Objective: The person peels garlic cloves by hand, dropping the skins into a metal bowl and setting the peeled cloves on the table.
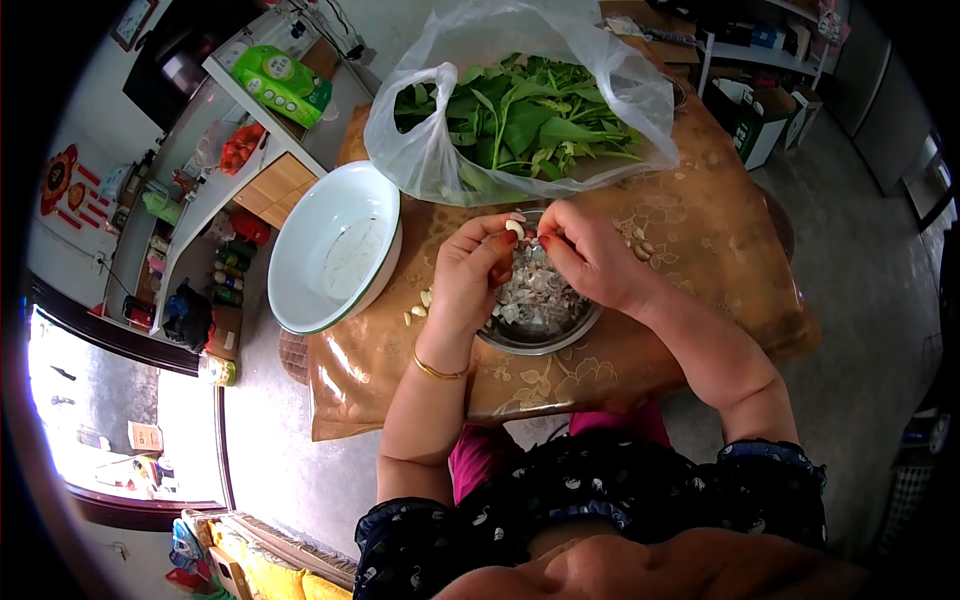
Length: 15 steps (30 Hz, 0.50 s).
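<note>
Above a metal bowl [540, 342] of papery garlic skins [537, 290], my two hands are close together. My left hand [472, 265] pinches a pale garlic clove [515, 229] between thumb and fingers. My right hand [590, 250] is closed just right of the clove, its thumb and finger pressed together; whatever they grip is too small to make out. Several peeled cloves [420, 305] lie on the table left of the bowl. To its right, a few unpeeled cloves [643, 246] rest on the brown tablecloth [720, 260].
A white basin [335, 250] stands at the table's left. Behind my hands is a clear plastic bag [640, 100] of green leaves [530, 115]. A shelf unit [270, 195] stands beyond the basin, and boxes [765, 125] sit on the floor at the back right.
</note>
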Each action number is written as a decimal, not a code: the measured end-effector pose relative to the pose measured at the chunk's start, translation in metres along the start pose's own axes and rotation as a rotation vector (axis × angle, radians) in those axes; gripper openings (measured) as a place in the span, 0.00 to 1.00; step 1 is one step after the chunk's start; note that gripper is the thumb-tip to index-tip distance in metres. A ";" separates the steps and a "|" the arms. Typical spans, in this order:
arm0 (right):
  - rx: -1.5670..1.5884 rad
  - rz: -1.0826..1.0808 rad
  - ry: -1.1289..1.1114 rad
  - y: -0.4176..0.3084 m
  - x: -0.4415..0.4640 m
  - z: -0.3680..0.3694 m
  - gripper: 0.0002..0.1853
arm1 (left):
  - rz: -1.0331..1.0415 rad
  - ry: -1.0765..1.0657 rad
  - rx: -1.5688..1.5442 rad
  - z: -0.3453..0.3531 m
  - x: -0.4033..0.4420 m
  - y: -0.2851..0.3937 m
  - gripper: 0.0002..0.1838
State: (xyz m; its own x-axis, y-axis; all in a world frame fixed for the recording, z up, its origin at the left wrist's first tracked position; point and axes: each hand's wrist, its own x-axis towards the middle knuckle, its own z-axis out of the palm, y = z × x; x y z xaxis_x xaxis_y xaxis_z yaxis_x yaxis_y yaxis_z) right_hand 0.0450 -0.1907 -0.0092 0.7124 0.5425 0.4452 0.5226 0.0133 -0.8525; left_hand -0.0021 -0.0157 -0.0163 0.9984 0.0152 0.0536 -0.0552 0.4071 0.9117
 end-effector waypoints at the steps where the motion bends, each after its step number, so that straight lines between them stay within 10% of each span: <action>1: 0.005 0.008 -0.026 -0.001 0.000 -0.001 0.02 | -0.010 -0.019 -0.036 -0.001 0.000 0.001 0.12; 15: 0.078 0.055 -0.070 -0.003 -0.001 -0.004 0.02 | -0.166 -0.101 -0.286 -0.004 0.004 0.008 0.15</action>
State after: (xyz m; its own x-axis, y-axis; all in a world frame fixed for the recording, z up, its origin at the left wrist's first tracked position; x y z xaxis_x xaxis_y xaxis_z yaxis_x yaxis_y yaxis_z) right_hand 0.0440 -0.1946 -0.0058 0.7034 0.6013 0.3791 0.4436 0.0454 -0.8951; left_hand 0.0016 -0.0084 -0.0109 0.9870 -0.1571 -0.0328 0.1266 0.6362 0.7610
